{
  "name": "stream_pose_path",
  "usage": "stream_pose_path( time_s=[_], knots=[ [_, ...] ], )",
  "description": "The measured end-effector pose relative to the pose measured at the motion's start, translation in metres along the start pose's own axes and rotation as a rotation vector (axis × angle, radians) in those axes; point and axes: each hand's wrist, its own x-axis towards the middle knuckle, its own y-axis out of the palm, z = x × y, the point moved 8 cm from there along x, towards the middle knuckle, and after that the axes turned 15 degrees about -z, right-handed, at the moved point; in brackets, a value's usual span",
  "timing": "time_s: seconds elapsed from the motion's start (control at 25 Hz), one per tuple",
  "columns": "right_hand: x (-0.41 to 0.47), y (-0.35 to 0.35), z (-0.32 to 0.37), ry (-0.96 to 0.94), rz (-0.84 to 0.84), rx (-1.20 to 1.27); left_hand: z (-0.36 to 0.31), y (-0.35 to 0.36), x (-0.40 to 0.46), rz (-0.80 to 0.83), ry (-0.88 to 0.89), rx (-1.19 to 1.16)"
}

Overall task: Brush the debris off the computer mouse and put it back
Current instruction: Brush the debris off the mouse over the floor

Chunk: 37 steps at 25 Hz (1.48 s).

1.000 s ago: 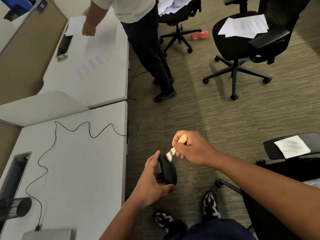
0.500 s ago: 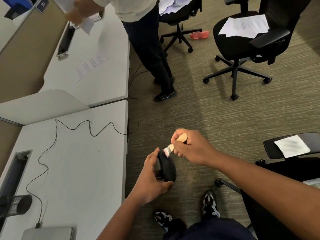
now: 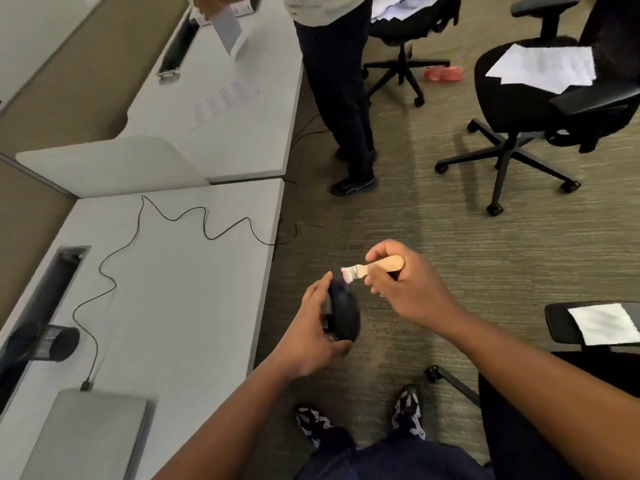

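Left hand wraps the black computer mouse, held on edge over the carpet just off the bench edge. Right hand pinches the small wooden-handled brush — bristles touching the mouse's top end. Black cable snakes across the bench.

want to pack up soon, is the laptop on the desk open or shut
Shut. The laptop lies flat on the desk at the lower left, showing only its plain grey lid; no screen or keyboard shows.
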Motion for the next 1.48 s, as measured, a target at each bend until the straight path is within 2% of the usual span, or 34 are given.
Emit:
stream_pose_path(
  time_s=[0.12,0.24,0.36,0.48,0.6,0.68,1.04,1.36,1.48],
  knots=[
    [-0.002,0.006,0.0,-0.002,0.055,-0.017,0.0,-0.001,0.0,-0.003,-0.009,-0.032],
    [-0.003,0.011,-0.004,0.079,0.125,-0.048,0.004,-0.003,-0.002,0.0,-0.032,-0.063],
    [-0.002,0.007,-0.002,0.07,0.114,-0.064,0.006,-0.001,-0.005,0.028,-0.049,-0.089],
    [0.002,0.003,0.002,0.06,0.073,0.032,0.004,-0.002,-0.005,0.028,-0.055,-0.103],
    [0.0,0.01,-0.003,0.173,0.144,0.164,0.003,-0.005,-0.005,0.011,-0.064,-0.139],
    [-0.001,0.012,-0.009,0.198,0.173,0.138,0.004,-0.007,-0.005,-0.001,-0.069,-0.139],
    [0.006,0.005,-0.013,0.137,0.066,0.02,0.007,-0.007,-0.013,0.007,-0.079,-0.16],
    [0.006,0.007,-0.015,0.304,0.096,0.311,0.005,-0.01,-0.014,0.033,-0.083,-0.248],
    [0.009,0.004,-0.018,0.384,0.001,0.38,0.003,-0.008,-0.015,0.047,-0.072,-0.219]
  ],
)
